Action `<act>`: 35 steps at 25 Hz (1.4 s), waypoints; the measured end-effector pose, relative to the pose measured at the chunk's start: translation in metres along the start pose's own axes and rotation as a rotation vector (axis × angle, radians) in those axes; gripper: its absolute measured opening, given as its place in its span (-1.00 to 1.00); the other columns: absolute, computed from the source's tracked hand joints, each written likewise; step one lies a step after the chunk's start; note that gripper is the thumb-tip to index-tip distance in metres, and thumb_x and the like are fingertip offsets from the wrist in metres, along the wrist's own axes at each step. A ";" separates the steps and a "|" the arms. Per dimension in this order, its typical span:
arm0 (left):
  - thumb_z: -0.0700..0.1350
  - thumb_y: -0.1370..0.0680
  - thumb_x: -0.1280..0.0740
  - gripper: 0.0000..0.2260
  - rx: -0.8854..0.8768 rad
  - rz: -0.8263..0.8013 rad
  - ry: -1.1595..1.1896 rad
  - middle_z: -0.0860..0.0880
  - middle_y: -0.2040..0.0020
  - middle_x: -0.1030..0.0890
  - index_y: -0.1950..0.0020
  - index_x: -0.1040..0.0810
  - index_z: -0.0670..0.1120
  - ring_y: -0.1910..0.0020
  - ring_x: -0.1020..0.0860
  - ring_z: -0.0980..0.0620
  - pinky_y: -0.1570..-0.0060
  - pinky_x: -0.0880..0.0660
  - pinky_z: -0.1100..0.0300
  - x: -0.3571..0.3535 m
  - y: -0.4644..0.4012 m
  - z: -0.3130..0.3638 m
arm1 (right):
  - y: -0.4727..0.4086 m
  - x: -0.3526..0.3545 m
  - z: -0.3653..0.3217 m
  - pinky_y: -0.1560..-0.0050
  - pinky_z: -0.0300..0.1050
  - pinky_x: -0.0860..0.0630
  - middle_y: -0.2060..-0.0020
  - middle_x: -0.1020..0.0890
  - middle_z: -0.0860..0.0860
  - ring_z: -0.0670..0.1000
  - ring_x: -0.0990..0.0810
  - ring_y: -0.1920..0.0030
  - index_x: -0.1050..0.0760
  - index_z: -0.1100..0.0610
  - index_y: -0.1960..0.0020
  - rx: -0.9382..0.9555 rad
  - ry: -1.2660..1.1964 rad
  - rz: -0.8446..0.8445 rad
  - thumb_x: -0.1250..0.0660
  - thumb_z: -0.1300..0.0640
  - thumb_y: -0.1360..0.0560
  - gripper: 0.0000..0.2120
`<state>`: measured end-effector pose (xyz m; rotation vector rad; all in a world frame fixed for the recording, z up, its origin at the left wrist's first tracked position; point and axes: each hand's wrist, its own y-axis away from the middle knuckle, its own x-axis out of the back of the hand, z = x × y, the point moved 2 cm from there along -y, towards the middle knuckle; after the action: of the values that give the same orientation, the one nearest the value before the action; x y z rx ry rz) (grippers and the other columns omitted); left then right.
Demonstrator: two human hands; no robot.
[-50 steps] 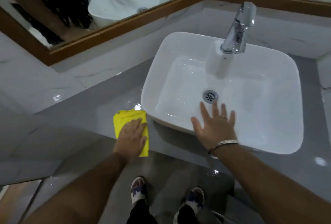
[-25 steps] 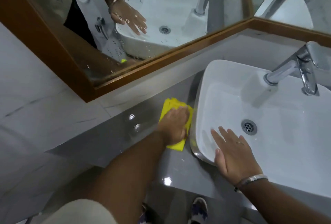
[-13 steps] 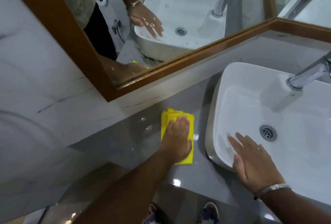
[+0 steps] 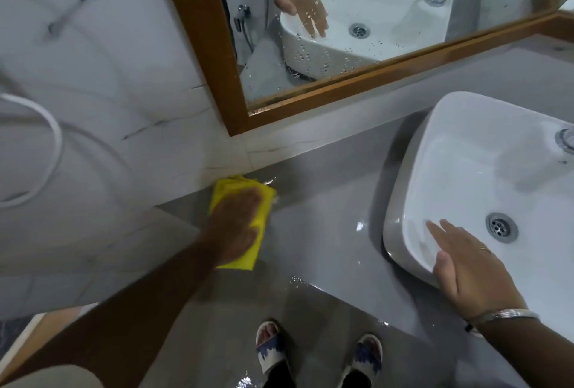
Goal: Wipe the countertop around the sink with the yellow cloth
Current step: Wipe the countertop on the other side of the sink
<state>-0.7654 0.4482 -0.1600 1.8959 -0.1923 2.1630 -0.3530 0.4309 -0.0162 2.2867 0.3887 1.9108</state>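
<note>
— What did we have at the far left?

— One white marble wall (image 4: 93, 83), and at nine o'clock one pale hose (image 4: 52, 151) looping across it. Our left forearm came up from seven o'clock.

— And the cloth?

— One yellow cloth (image 4: 261, 201), folded, lying on the grey countertop (image 4: 326, 232) in the back corner where the counter met the wall, well apart from the sink. Our left hand (image 4: 236, 226) lay flat on top of it, palm down, fingers stretched out together toward twelve o'clock. Nothing was pinched or gripped; the hand pressed on the cloth. It showed a little blurred.

— Above that?

— One mirror in a wooden frame (image 4: 214, 55), at twelve o'clock, with water drops on the glass. It reflected a hand and a basin.

— Below?

— Two sandalled feet (image 4: 316, 356) at six o'clock on the floor. We counted a few wet glints on the counter's front edge.

— Then the right side?

— One white sink (image 4: 400, 210) sitting on the countertop, with one round drain (image 4: 501, 227) at three o'clock. Our right hand (image 4: 472, 272) rested open on the near rim, fingers spread and reaching into the basin, holding nothing. It wore one ring (image 4: 484, 248) and, at the wrist, one silver bangle (image 4: 509, 314).
</note>
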 end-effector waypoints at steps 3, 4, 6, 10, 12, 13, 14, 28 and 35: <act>0.06 -0.55 -0.11 -0.43 -0.017 0.013 -0.066 -0.26 -0.48 -0.34 -0.47 -0.32 -0.26 -0.45 -0.32 -0.26 -0.41 -0.18 -0.12 0.012 0.018 -0.031 | -0.002 0.003 0.003 -0.32 0.21 -0.35 -0.33 -0.47 0.19 0.23 -0.39 -0.35 -0.31 0.10 -0.41 0.001 -0.010 -0.003 0.11 -0.07 -0.48 -0.43; 0.06 -0.56 -0.11 -0.43 -0.092 0.009 -0.102 -0.26 -0.48 -0.34 -0.48 -0.31 -0.25 -0.46 -0.31 -0.25 -0.41 -0.18 -0.11 0.014 0.025 -0.046 | -0.001 0.001 0.003 -0.32 0.21 -0.35 -0.33 -0.47 0.18 0.22 -0.39 -0.35 -0.31 0.10 -0.41 0.004 -0.016 0.000 0.11 -0.07 -0.48 -0.42; 0.04 -0.58 -0.11 -0.45 -0.087 0.023 -0.089 -0.24 -0.48 -0.34 -0.48 -0.31 -0.24 -0.44 -0.34 -0.23 -0.41 -0.19 -0.07 0.022 0.031 -0.068 | -0.001 0.001 0.002 -0.32 0.22 -0.36 -0.32 -0.48 0.19 0.22 -0.41 -0.34 -0.32 0.11 -0.39 0.018 -0.027 0.015 0.11 -0.06 -0.48 -0.42; 0.11 -0.63 0.03 -0.43 -0.161 -0.014 -0.007 -0.18 -0.56 -0.17 -0.55 -0.15 -0.20 -0.56 -0.10 -0.18 -0.44 -0.16 -0.12 -0.002 0.027 -0.002 | 0.001 0.000 0.003 -0.34 0.18 -0.34 -0.31 -0.49 0.19 0.22 -0.41 -0.34 -0.35 0.13 -0.38 0.011 -0.029 0.025 0.12 -0.08 -0.47 -0.41; 0.11 -0.63 -0.02 -0.45 -0.426 -0.052 -0.106 -0.16 -0.53 -0.26 -0.53 -0.23 -0.19 -0.57 -0.07 -0.10 -0.47 -0.09 -0.08 -0.016 0.029 0.023 | 0.001 0.000 0.003 -0.34 0.17 -0.34 -0.31 -0.50 0.19 0.21 -0.41 -0.34 -0.35 0.13 -0.38 0.017 -0.040 0.037 0.12 -0.08 -0.47 -0.40; 0.11 -0.63 -0.02 -0.46 -0.375 -0.042 -0.076 -0.20 -0.50 -0.33 -0.50 -0.28 -0.20 -0.56 -0.10 -0.09 -0.47 -0.09 -0.07 -0.013 0.024 0.017 | 0.000 0.000 0.002 -0.34 0.17 -0.34 -0.31 -0.50 0.19 0.21 -0.41 -0.34 -0.36 0.14 -0.38 0.017 -0.042 0.037 0.11 -0.08 -0.47 -0.40; 0.10 -0.63 -0.03 -0.47 -0.172 0.060 -0.010 -0.25 -0.46 -0.38 -0.48 -0.32 -0.22 -0.54 -0.15 -0.12 -0.45 -0.13 -0.07 -0.006 0.017 0.002 | -0.001 0.000 0.001 -0.33 0.18 -0.35 -0.30 -0.50 0.19 0.21 -0.42 -0.34 -0.36 0.14 -0.37 0.020 -0.038 0.035 0.11 -0.07 -0.47 -0.41; 0.13 -0.62 -0.04 -0.42 -0.603 -0.008 -0.001 -0.18 -0.53 -0.29 -0.56 -0.14 -0.14 -0.54 -0.19 -0.14 -0.50 -0.08 -0.08 -0.026 0.021 0.108 | 0.001 0.003 0.004 -0.35 0.18 -0.34 -0.31 -0.48 0.22 0.23 -0.42 -0.33 -0.33 0.14 -0.39 0.026 0.018 0.053 0.13 -0.07 -0.46 -0.39; 0.12 -0.54 -0.11 -0.39 -0.155 -0.002 0.019 -0.25 -0.48 -0.36 -0.49 -0.28 -0.22 -0.56 -0.08 -0.20 -0.44 -0.10 -0.15 -0.021 0.001 0.133 | -0.001 0.002 0.001 -0.29 0.16 -0.41 -0.28 -0.51 0.22 0.23 -0.45 -0.29 -0.35 0.13 -0.37 0.040 0.035 0.087 0.09 -0.02 -0.44 -0.43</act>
<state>-0.6368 0.4097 -0.1616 1.7890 -0.3440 2.0981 -0.3522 0.4329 -0.0151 2.3351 0.3393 2.0040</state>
